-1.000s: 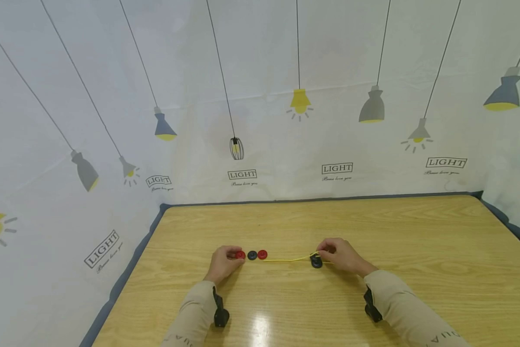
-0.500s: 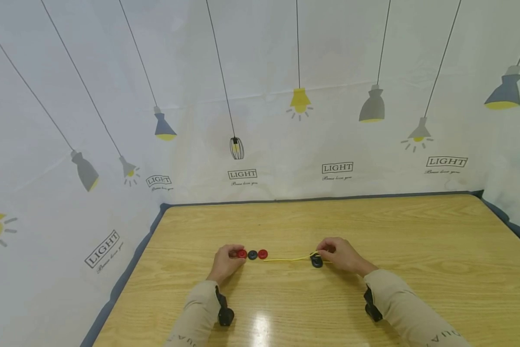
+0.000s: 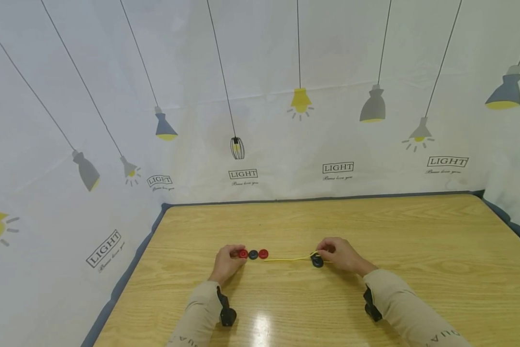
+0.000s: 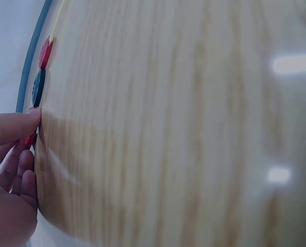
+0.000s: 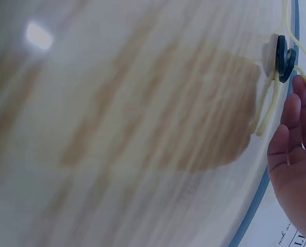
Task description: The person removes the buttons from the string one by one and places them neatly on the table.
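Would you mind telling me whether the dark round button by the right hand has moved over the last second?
No. The dark round button sits at the same spot on the wooden table, beside the right hand.

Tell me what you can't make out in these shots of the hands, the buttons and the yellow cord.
- Head view: whether the cord runs through the red and dark buttons; too small.
- Head view: the right hand covers its grip on the cord by the dark button.
- Left wrist view: the left hand hides most of the red button; the frame's edge cuts the palm.
- Right wrist view: blurred, fingertips cut off at the edge.
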Available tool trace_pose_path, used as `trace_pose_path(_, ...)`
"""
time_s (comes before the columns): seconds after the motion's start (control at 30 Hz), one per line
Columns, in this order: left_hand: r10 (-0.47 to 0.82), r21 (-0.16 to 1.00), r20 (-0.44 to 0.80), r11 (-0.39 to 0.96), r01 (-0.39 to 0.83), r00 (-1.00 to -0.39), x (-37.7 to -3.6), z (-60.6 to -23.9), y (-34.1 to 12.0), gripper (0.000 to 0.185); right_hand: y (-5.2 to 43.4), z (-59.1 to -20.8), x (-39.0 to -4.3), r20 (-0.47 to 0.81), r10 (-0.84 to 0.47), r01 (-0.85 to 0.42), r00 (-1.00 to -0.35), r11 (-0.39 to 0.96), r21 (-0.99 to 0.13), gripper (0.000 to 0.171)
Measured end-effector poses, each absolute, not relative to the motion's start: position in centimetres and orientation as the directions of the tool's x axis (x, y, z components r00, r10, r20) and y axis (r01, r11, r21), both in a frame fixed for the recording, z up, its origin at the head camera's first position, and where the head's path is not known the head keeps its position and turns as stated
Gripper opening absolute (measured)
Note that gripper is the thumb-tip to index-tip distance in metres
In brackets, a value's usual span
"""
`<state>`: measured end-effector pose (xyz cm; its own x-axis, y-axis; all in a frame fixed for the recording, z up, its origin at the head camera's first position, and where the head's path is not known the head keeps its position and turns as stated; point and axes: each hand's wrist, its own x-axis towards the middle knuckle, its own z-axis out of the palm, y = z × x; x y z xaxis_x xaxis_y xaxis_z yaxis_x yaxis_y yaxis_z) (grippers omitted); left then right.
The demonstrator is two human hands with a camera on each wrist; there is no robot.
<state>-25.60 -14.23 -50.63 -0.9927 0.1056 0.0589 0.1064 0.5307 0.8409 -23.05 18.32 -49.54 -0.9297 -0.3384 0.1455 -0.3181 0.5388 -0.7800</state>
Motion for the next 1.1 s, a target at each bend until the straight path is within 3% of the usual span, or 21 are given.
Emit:
trace_pose_path(0.53,0.063,0.862,0.061,0.5,0.085,-0.996,-25.5,-50.9,-14.1,0.034,18.2,-49.5,-23.0,0.138,-0.318,-0.304,-0.938,0.558,-0.772,0.007)
trace_pose_path(0.83,0.003,0.904,0.001,0.428,0.002,-1.0,-25.5,-50.8,-14.2,0.035,18.0,-49.3,-23.1,0.147,-0.335,-0.322,-0.931,0.559,-0.764,0.007)
trace_pose_path(1.1,0.054,0.926,0.082,0.364,0.096,-0.995,-25.3,-50.1,-12.6,0.032,18.1,-49.2,-23.0,0.147,-0.338,-0.322,-0.93,0.553,-0.769,0.007)
